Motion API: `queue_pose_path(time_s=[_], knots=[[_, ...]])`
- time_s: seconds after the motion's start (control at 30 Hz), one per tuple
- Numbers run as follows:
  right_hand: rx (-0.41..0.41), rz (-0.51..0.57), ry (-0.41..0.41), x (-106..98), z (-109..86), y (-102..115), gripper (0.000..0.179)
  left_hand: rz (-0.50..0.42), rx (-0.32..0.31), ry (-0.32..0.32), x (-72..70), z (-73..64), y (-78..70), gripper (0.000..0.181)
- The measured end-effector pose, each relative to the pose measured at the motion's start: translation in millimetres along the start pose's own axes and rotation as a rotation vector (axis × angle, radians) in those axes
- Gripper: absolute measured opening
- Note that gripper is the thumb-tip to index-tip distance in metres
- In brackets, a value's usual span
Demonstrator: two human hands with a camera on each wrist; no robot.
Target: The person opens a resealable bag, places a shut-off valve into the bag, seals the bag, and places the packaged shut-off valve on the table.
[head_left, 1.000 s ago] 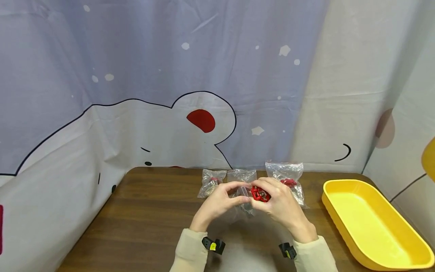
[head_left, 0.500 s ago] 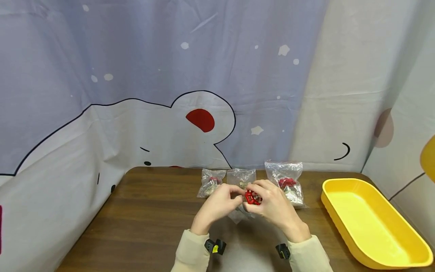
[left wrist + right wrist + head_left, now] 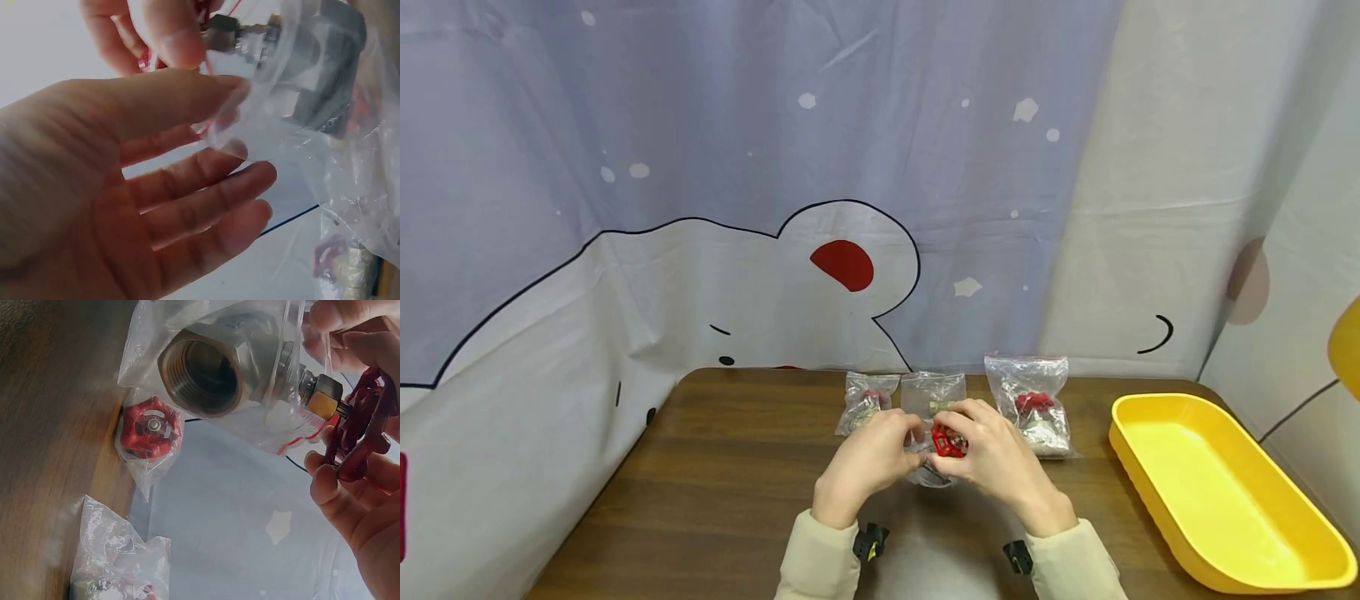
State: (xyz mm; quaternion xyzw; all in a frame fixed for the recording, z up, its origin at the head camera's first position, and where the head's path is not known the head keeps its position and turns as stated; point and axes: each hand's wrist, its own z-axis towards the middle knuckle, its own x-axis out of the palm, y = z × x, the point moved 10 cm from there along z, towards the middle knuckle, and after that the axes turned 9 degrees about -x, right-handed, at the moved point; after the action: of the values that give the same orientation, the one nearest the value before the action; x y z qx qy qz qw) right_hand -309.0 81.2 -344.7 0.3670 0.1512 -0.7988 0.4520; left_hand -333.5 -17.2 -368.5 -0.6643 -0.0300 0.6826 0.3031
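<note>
A gate valve with a red handwheel [image 3: 950,442] is held by my right hand [image 3: 996,462]. Its fingers and thumb grip the wheel's rim. In the right wrist view the metal valve body [image 3: 206,372], with its threaded opening toward the camera, lies inside a clear zip bag [image 3: 265,434]. The brass-coloured nut and the wheel stick out past the bag's mouth. My left hand [image 3: 868,458] pinches the bag's edge between thumb and index finger, beside the stem; its other fingers extend loosely, as the left wrist view shows.
Three bagged valves lie at the table's back edge: a small left bag [image 3: 867,404], a middle bag [image 3: 934,392] partly behind my hands, and a larger right bag [image 3: 1033,408]. A yellow tray [image 3: 1116,433] stands at the right. A printed curtain [image 3: 737,283] hangs behind the table.
Both hands have shifted left, carrying the valve and bag along. The handwheel sits further left and slightly lower, and the right-hand bag is less covered.
</note>
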Motion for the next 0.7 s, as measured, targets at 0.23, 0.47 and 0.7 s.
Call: queue_pose_path(time_s=[0.23,0.47,0.7], knots=[[-0.051,0.003,-0.002,-1,1.1,5,0.041,-0.165,0.02,-0.071,-3.8,5.5,-0.1,0.012],[-0.063,0.043,0.02,0,1.8,9,0.047,-0.382,-0.024,-0.068,-2.8,9.3,9.5,0.016],[-0.023,0.099,0.046,3,3.0,13,0.069,-0.326,0.003,-0.211,-17.7,5.5,2.7,0.013]])
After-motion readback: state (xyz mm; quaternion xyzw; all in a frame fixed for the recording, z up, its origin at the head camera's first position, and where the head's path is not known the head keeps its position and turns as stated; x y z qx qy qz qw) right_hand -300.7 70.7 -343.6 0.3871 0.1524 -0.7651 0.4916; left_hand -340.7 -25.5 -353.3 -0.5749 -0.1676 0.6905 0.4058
